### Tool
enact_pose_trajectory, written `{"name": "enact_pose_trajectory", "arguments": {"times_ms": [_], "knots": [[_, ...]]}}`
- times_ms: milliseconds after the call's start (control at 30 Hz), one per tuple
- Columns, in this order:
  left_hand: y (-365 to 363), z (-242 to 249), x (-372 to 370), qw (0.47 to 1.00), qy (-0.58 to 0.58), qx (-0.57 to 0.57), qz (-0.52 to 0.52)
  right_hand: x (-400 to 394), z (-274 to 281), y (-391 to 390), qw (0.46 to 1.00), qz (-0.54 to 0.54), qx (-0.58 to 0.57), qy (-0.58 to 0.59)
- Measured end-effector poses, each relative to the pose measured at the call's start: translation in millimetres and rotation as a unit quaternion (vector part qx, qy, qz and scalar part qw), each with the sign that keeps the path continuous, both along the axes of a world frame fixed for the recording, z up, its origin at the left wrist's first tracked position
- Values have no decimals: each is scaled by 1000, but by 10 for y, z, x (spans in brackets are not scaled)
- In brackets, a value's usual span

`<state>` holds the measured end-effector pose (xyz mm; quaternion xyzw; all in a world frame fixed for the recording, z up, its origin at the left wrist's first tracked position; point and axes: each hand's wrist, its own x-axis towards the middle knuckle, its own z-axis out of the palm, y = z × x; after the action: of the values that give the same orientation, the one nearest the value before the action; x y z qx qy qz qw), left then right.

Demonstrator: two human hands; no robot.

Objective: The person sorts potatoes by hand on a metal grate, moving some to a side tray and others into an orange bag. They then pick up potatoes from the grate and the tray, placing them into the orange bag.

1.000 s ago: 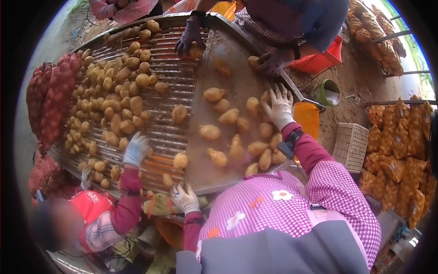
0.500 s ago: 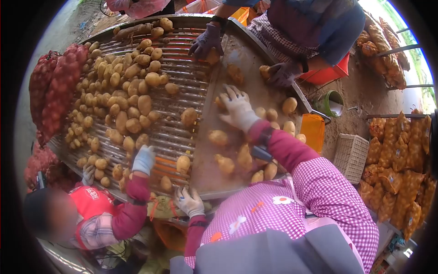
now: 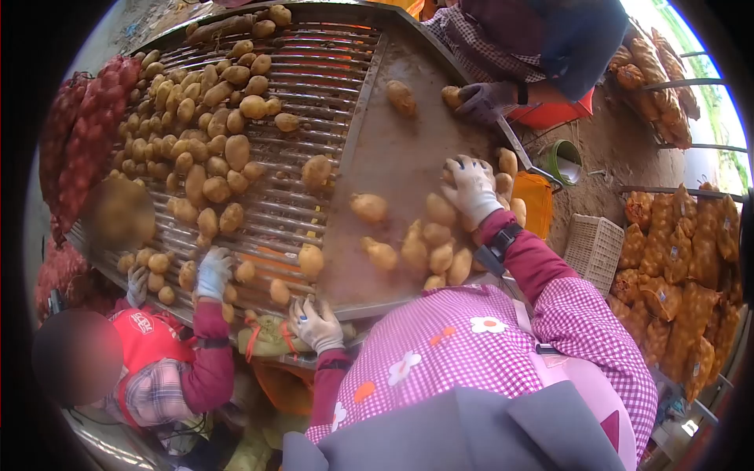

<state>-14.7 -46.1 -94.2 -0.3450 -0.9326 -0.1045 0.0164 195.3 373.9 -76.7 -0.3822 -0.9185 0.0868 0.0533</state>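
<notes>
My right hand [image 3: 470, 187], in a pale work glove, lies on the metal tray [image 3: 416, 141] at its right side, fingers bent but apart. It is against a group of potatoes [image 3: 503, 185], with more potatoes [image 3: 441, 209] just below it; I see none gripped in it. My left hand [image 3: 316, 325], also gloved, rests with fingers spread at the near edge of the roller table [image 3: 310, 216], right of a single potato [image 3: 280, 291]. An elongated potato [image 3: 369, 206] lies between my hands on the tray.
Opposite, a co-worker's dark-gloved hand [image 3: 479, 102] touches a potato [image 3: 452, 96]. At left, another co-worker's gloved hand [image 3: 214, 273] is among potatoes. Red net sacks [image 3: 98, 137] stand far left; a white crate [image 3: 594, 250] and orange net sacks [image 3: 675, 267] stand right.
My right hand has swept right and nearer across the tray, and potatoes are bunched at its right side. The opposite co-worker's other hand has left view. My left hand stays at the edge.
</notes>
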Motion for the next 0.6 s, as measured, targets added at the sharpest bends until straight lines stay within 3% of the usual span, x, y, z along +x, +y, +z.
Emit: {"name": "enact_pose_trajectory", "arguments": {"times_ms": [67, 133, 233, 300, 367, 600], "knots": [[21, -4, -1, 1000, 5, 5, 1, 35, 202, -47, 999, -8, 51, -16], [-31, -46, -7, 1000, 8, 4, -4, -32, 423, -214, 992, 72, 43, 90], [-19, -57, -3, 1000, 7, 5, 5, -141, 261, -652, 940, 326, -98, 31], [-26, -72, -2, 1000, 1, 0, 3, -120, 336, -920, 895, 427, -129, -26], [-60, -72, -23, 1000, -4, -11, 9, -61, 227, -1011, 903, 417, -108, 5], [209, 227, -73, 996, -58, 37, 64, -97, 372, -959, 949, 274, -136, -82]]}}
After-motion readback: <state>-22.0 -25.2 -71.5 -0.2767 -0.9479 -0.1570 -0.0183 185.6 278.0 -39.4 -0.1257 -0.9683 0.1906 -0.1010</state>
